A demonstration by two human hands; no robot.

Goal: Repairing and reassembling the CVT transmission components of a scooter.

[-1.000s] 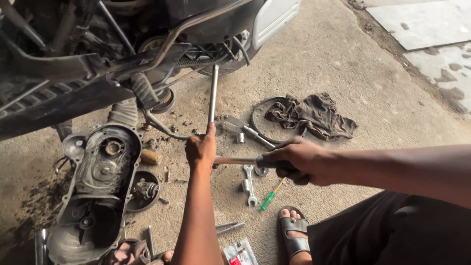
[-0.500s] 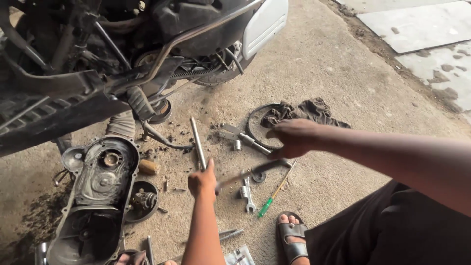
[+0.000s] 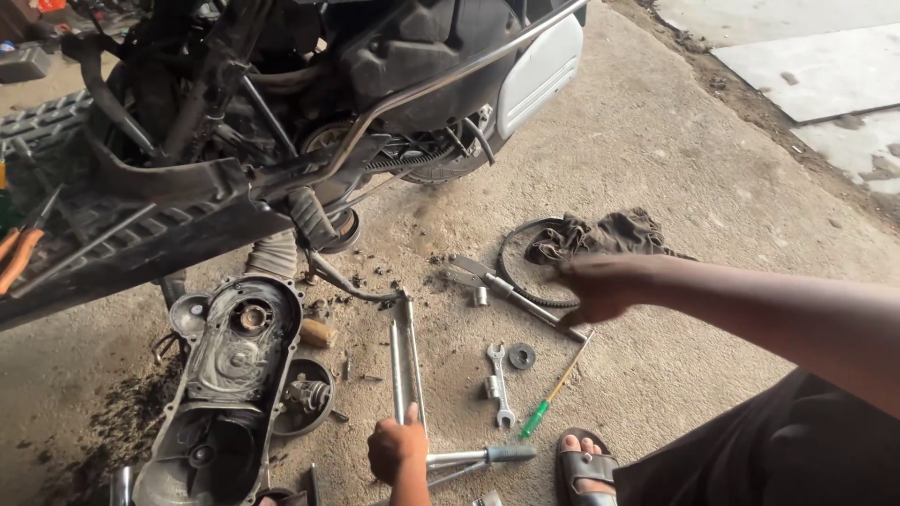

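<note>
My left hand (image 3: 397, 450) is closed around the near ends of two long steel bars (image 3: 405, 361) that lie on the concrete, pointing toward the scooter. A steel tool with a teal grip (image 3: 487, 455) lies just right of that hand. My right hand (image 3: 600, 286) reaches out to the left with loosely curled fingers and nothing seen in it. It hovers beside a black drive belt (image 3: 511, 248) and a dark rag (image 3: 605, 232), above the handle of a long ratchet wrench (image 3: 516, 292).
A scooter (image 3: 309, 112) with exposed engine parts stands at the top left. A removed grey transmission cover (image 3: 225, 375) lies below it among dirt. A spanner (image 3: 502, 384), washer (image 3: 521, 356), green-handled screwdriver (image 3: 548, 403) and my sandalled foot (image 3: 586, 468) are nearby.
My right hand let go of the teal-grip tool and swung up and right to the rag and belt. My left hand dropped toward me, laying the steel bars on the ground.
</note>
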